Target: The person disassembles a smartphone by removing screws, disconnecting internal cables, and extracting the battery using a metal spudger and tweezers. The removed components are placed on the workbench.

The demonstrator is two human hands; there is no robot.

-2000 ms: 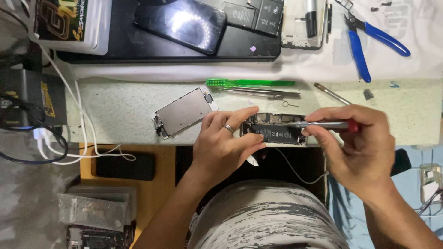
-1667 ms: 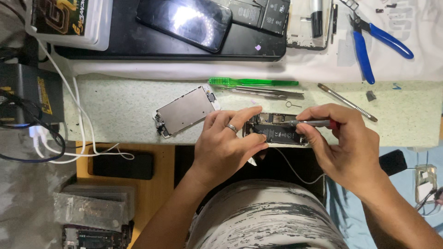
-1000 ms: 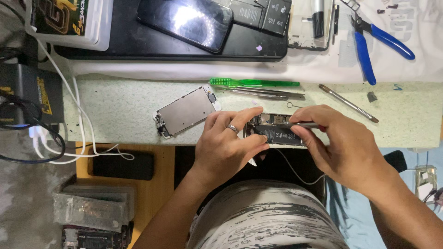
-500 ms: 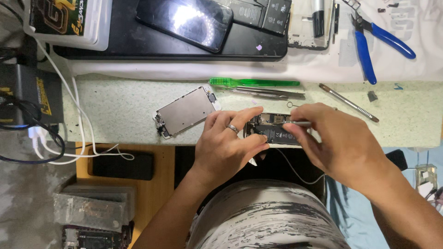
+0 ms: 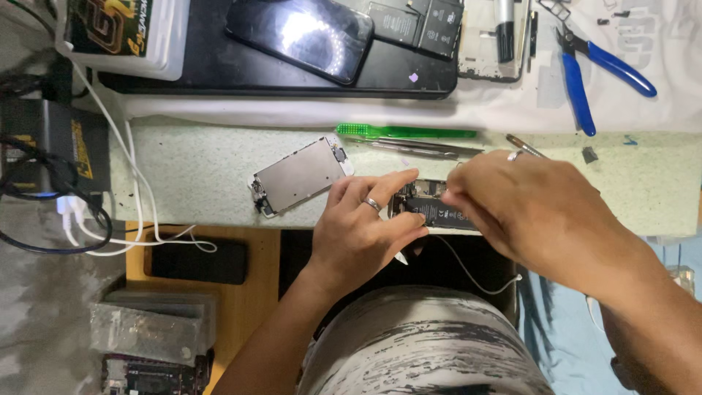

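Observation:
My left hand [image 5: 362, 230], a ring on one finger, pins the left end of an opened phone body [image 5: 428, 211] against the front edge of the speckled worktop [image 5: 190, 172]. My right hand [image 5: 530, 212] covers the phone's right half, its fingertips pinched together over the exposed innards. The thin screwdriver it gripped a moment ago is hidden under the hand. A detached screen panel [image 5: 300, 175] lies face down just left of my left hand.
A green toothbrush [image 5: 402, 132] and tweezers [image 5: 420, 148] lie behind the phone. Blue pliers [image 5: 592, 73] rest at the back right on white cloth. A dark phone [image 5: 300, 33] sits on a black tray [image 5: 219, 73]. White cables [image 5: 131, 197] hang at the left.
My right hand slid left over the phone body and now hides the red-handled screwdriver. My left hand and the phone stayed put.

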